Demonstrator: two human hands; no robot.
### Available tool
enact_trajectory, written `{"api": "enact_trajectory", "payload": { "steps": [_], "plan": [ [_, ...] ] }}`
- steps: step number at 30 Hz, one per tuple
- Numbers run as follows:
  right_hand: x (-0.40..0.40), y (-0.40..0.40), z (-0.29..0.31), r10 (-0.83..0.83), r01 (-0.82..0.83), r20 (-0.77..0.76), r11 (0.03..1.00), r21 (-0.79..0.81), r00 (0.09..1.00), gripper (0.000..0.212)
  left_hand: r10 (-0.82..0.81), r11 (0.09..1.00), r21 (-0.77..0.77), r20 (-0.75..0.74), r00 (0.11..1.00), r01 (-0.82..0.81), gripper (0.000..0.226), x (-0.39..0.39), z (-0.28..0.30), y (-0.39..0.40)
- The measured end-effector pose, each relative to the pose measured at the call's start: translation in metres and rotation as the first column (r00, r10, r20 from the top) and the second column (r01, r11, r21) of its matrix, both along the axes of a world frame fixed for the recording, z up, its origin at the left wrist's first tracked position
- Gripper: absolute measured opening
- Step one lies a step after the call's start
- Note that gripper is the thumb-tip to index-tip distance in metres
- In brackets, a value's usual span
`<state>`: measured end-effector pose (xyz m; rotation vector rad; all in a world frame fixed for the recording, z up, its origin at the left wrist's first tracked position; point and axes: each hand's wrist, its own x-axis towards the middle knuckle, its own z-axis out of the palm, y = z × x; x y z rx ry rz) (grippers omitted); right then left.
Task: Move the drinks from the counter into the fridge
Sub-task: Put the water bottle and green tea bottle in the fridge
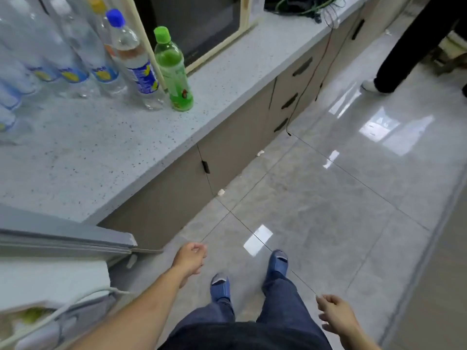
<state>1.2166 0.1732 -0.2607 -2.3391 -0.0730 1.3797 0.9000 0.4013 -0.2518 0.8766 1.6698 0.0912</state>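
Both hands hang empty over the grey tiled floor (328,185); the left hand (190,260) is loosely curled just beside the open fridge door (63,236), the right hand (334,315) has slack, parted fingers at the near right. The drinks stand on the speckled counter (101,160) at far left: a green-capped bottle (173,72), a blue-capped bottle (135,61) touching it, and clear water bottles (63,51) further left.
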Motion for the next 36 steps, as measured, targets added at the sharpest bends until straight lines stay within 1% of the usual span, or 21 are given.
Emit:
{"api": "enact_trajectory", "payload": {
  "steps": [3,6,9,12,15,18,20,24,27,29,32,34,36],
  "plan": [
    [0.041,0.034,-0.005,0.108,-0.108,0.006,0.994,-0.035,0.994,0.023,0.097,0.995,0.014,-0.012,0.995,-0.097,0.011,0.021,0.006,0.013],
    [0.086,0.077,-0.005,0.198,-0.195,0.06,0.98,-0.041,0.978,0.023,0.204,0.979,0.032,-0.047,0.978,-0.203,0.007,0.039,0.019,0.016],
    [0.121,0.131,-0.002,0.278,-0.279,0.091,0.96,0.0,0.956,0.024,0.312,0.95,0.057,-0.084,0.946,-0.308,0.008,0.053,0.027,0.007],
    [0.142,0.192,0.0,0.373,-0.374,0.041,0.927,0.025,0.927,0.024,0.403,0.915,0.066,-0.12,0.907,-0.398,0.009,0.068,0.036,0.0],
    [0.14,0.252,0.002,0.455,-0.452,-0.031,0.889,0.069,0.89,0.02,0.491,0.871,0.087,-0.132,0.861,-0.483,0.008,0.078,0.045,-0.002],
    [0.121,0.307,0.005,0.567,-0.553,-0.05,0.817,0.164,0.822,0.014,0.578,0.814,0.141,-0.104,0.809,-0.564,0.012,0.082,0.05,0.006],
    [0.101,0.34,0.014,0.634,-0.611,-0.032,0.757,0.234,0.773,0.012,0.628,0.771,0.186,-0.066,0.775,-0.609,0.016,0.082,0.054,0.018],
    [0.044,0.404,0.047,0.727,-0.685,0.085,0.593,0.424,0.682,0.009,0.711,0.672,0.271,0.025,0.702,-0.69,0.014,0.076,0.065,0.053],
    [-0.005,0.453,0.08,0.746,-0.678,0.16,0.466,0.569,0.647,0.006,0.721,0.63,0.324,0.096,0.687,-0.706,0.011,0.066,0.071,0.088],
    [-0.035,0.485,0.103,0.718,-0.651,0.218,0.404,0.643,0.661,0.016,0.703,0.621,0.359,0.138,0.697,-0.697,0.011,0.058,0.077,0.114],
    [-0.072,0.531,0.135,0.647,-0.621,0.307,0.334,0.709,0.698,0.04,0.684,0.586,0.43,0.192,0.704,-0.687,0.017,0.044,0.092,0.155],
    [-0.091,0.557,0.147,0.601,-0.631,0.376,0.29,0.72,0.705,0.059,0.676,0.557,0.468,0.225,0.702,-0.687,0.016,0.034,0.102,0.182],
    [-0.106,0.578,0.154,0.569,-0.632,0.411,0.265,0.728,0.712,0.071,0.68,0.508,0.493,0.274,0.68,-0.707,0.012,0.023,0.111,0.208]
  ]
}}
